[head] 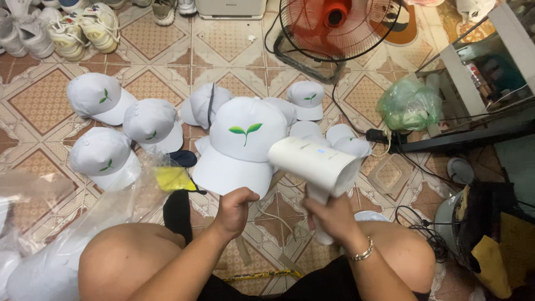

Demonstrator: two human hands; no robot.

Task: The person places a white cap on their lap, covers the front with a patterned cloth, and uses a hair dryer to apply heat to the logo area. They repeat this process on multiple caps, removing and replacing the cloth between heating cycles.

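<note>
The cap (243, 146), white with a green sprout on its front, is held up at the centre of the view, over the tiled floor (167, 72). The left hand (234, 210) is clenched on the cap's lower edge, at 6 o'clock of the cap. The right hand (332, 216) grasps the handle of a white dryer (315, 164), whose barrel lies just at the cap's 4 o'clock, touching or nearly so; the nozzle end cannot be seen clearly.

Held so close, the dryer could, I judge, overheat the fabric or the print if it lingers in one spot. Its cord could catch the cables at 3 o'clock.

More caps (103, 153) crowd the floor from 9 to 1 o'clock, a fan (334, 28) stands at 1 o'clock, and clear bags (83, 217) lie at 8 o'clock. Open room is scant, mostly just above the knees.
</note>
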